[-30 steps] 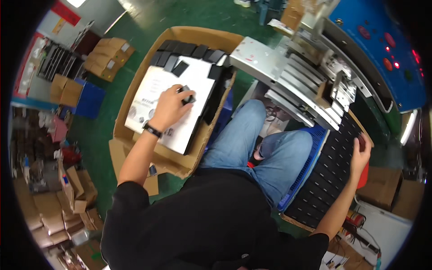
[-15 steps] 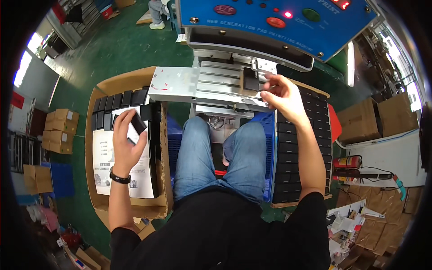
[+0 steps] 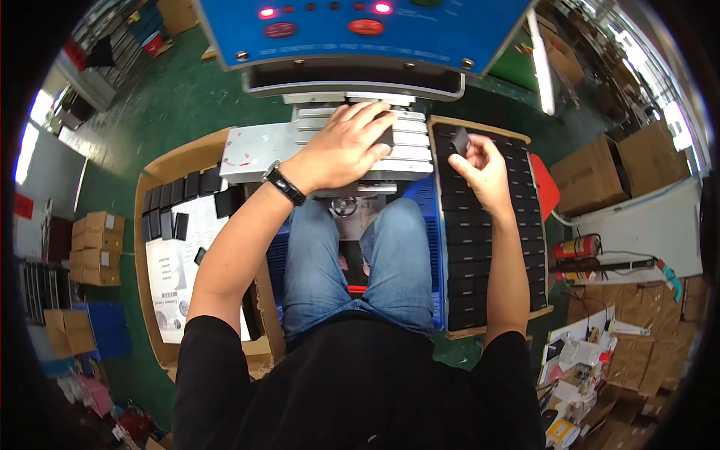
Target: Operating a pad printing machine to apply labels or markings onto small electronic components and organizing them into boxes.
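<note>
My left hand reaches across to the metal slotted bed of the machine. Its thumb and fingers close around a small black box on the bed and partly cover it. Over the right-hand carton, my right hand pinches another small black box, held tilted between thumb and fingers. Below it, rows of matching black boxes fill that carton. In the left-hand carton, more black boxes stand in rows at the far end, with a few loose on a printed sheet.
The blue control panel with lit red lamps overhangs the bed. A flat metal plate juts left, over the left carton's edge. Blue crates flank my knees. A fire extinguisher stands at the right, near brown cartons.
My left hand has moved from the left carton to the machine bed with a black box. My right hand has gone from the bed to above the right carton, now holding a black box.
</note>
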`<move>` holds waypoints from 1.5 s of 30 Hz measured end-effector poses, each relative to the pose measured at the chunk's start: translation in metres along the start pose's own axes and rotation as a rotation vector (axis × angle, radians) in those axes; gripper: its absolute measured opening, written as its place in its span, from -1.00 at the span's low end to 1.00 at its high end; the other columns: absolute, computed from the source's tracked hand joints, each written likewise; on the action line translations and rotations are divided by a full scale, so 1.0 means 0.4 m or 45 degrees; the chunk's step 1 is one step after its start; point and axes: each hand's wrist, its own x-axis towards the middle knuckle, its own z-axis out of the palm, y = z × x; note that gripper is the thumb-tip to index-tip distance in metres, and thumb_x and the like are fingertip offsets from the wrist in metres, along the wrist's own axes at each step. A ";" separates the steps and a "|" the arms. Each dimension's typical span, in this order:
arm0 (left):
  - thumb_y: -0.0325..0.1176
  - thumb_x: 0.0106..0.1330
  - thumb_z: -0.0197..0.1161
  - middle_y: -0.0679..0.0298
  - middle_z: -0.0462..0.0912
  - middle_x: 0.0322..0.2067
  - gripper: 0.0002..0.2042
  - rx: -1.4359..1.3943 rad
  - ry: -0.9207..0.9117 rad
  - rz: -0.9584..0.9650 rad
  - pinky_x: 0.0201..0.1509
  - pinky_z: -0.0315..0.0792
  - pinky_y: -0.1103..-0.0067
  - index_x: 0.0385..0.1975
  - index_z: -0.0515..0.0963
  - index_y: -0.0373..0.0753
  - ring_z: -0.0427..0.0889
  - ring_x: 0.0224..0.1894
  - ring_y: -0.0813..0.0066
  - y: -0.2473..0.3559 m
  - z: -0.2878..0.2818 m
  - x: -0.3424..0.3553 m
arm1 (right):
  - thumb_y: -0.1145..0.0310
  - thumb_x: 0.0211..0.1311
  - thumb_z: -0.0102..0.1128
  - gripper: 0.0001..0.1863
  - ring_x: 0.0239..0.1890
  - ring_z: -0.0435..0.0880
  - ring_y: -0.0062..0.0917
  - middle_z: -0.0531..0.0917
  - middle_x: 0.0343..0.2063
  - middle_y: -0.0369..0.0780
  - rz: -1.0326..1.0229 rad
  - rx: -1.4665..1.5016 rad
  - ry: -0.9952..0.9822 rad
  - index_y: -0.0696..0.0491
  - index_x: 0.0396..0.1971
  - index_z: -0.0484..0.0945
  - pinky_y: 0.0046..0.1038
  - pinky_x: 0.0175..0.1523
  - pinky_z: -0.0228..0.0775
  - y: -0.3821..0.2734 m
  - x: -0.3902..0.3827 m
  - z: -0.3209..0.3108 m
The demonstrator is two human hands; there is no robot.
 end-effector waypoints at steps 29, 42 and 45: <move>-0.40 0.20 0.56 0.04 0.56 0.39 -0.39 0.215 -0.104 -1.274 0.53 0.41 0.22 0.34 0.67 -0.13 0.50 0.39 -0.03 0.061 -0.238 -0.908 | -0.15 0.32 0.46 -0.27 0.05 0.71 0.06 0.69 0.03 0.15 0.152 -1.236 0.241 0.27 0.12 0.70 -0.08 0.20 0.61 0.262 0.094 0.033; -0.30 0.30 0.56 0.12 0.53 0.31 -0.64 0.000 0.485 -1.076 0.40 0.48 0.30 0.09 0.80 -0.18 0.58 0.27 0.12 0.056 -0.243 -0.773 | 0.48 0.57 0.31 -0.84 -0.41 0.62 -0.63 0.70 -0.32 -0.22 -0.215 0.237 -0.076 0.19 0.02 0.66 -0.63 -0.21 0.49 -0.049 0.037 0.141; -0.38 0.24 0.59 0.14 0.48 0.34 -0.68 -0.085 0.553 -0.960 0.41 0.48 0.28 0.00 0.79 -0.21 0.57 0.27 0.14 0.048 -0.254 -0.703 | 0.56 0.55 0.28 -0.91 -0.48 0.60 -0.63 0.68 -0.40 -0.24 -0.173 0.316 -0.056 0.17 -0.05 0.62 -0.61 -0.28 0.50 -0.063 -0.001 0.206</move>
